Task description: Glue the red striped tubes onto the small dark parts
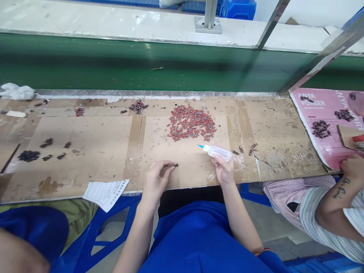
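Your left hand [156,175] holds a dark piece [176,165], your right hand [224,171] a bottle [219,152] — red pile [199,119] seemingly left, what's done unclear.

Bottle [220,152] looks like smooth see-through plastic, bench top [108,136]'s matt cardboard with glossy tape [133,141], post [209,15]'s dull metal.

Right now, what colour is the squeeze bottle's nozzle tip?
Bright blue: the nozzle tip on the bottle in the right hand, clearest in the head view.

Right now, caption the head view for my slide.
Left hand pinches a small dark part, right hand holds a blue-tipped bottle, red parts piled beyond.
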A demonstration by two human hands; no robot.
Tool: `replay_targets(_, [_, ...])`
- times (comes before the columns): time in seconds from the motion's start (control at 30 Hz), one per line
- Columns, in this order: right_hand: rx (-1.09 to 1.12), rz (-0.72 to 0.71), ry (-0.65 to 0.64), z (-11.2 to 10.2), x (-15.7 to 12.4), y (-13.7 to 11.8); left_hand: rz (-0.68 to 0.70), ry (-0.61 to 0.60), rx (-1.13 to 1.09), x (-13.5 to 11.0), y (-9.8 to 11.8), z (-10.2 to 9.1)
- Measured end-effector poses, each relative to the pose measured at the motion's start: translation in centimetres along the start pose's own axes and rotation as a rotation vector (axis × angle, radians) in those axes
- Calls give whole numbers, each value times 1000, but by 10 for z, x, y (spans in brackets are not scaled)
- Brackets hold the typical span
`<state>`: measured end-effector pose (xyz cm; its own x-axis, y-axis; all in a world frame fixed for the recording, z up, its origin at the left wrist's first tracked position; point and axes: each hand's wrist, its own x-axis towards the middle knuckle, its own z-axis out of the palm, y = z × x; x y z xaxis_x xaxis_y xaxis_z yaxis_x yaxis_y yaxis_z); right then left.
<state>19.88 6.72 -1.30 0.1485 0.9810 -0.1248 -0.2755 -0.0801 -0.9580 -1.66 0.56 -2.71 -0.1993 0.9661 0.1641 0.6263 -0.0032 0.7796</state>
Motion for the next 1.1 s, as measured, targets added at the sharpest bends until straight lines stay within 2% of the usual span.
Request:
replay_targets(0.07, [-57,12,-25,9,-4,2,1,-22,-7,1,0,0])
replay_targets(0.23, [-304,-23,-190,22,-14,5,82,-22,70,3,0,0])
replay_targets(0.37, [-441,-44,-215,27,-19,8,111,-41,81,4,-1,1])
replay_targets(0.8, [-491,-31,-271,28,-16,9,240,-5,175,3,-5,3])
replay_targets(1.1, [-514,-52,-232,27,-18,11,160,-43,163,4,-5,1])
